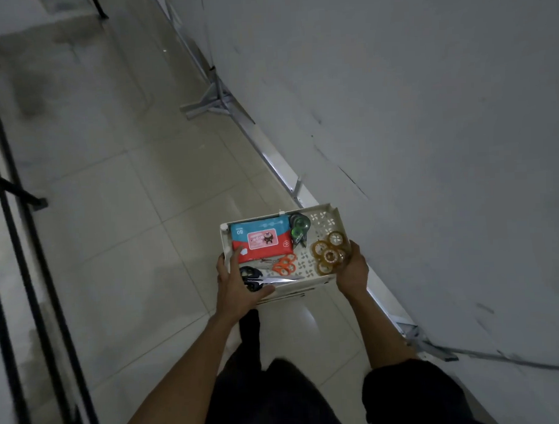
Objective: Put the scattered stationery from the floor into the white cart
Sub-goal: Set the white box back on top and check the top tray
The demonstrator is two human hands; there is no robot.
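Observation:
The white cart (324, 220) stands on the tiled floor beside a white wall panel. Its perforated top tray holds a blue and red packet (261, 239), green tape dispensers (299, 227), orange scissors (284, 265), black-handled scissors (258, 279) and several amber tape rolls (329, 253). My left hand (238, 285) grips the tray's near left corner, fingers lying over the rim near the black scissors. My right hand (352, 269) grips the near right corner beside the tape rolls.
The white wall panel (429, 141) runs along the right on metal feet (214, 101). Black rails (19, 223) run down the left side. Pale floor tiles (126, 186) lie between them. My dark trousers (280, 397) fill the bottom.

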